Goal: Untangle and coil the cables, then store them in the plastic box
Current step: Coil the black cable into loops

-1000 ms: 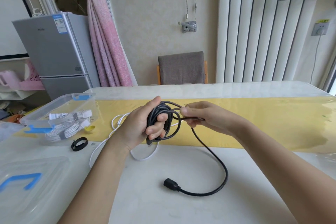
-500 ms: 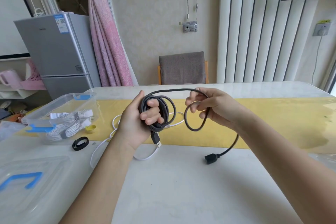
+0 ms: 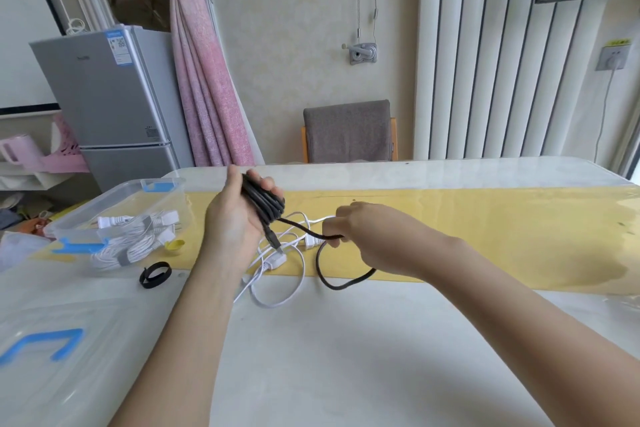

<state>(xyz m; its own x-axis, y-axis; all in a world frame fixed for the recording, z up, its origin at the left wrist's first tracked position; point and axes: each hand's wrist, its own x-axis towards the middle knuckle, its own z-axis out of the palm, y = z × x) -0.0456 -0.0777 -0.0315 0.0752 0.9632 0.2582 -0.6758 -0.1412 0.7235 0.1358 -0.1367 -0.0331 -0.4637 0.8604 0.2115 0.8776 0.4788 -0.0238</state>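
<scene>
My left hand grips a coil of black cable above the table, and a black plug end hangs below the palm. From the coil the free length runs right to my right hand, which pinches it; a black loop hangs under that hand. A loose white cable with an inline switch lies on the table beneath both hands. To the left stands the clear plastic box with blue clips, holding bundled white cables.
A black strap loop lies in front of the box, a small yellow piece beside it. The box lid with a blue clip lies at the near left. A yellow runner crosses the table; a chair stands behind.
My left hand has turned the coil edge-on and lifted it slightly. My right hand dropped from beside the coil toward the table, pulling the free cable taut; the dangling end is out of sight.
</scene>
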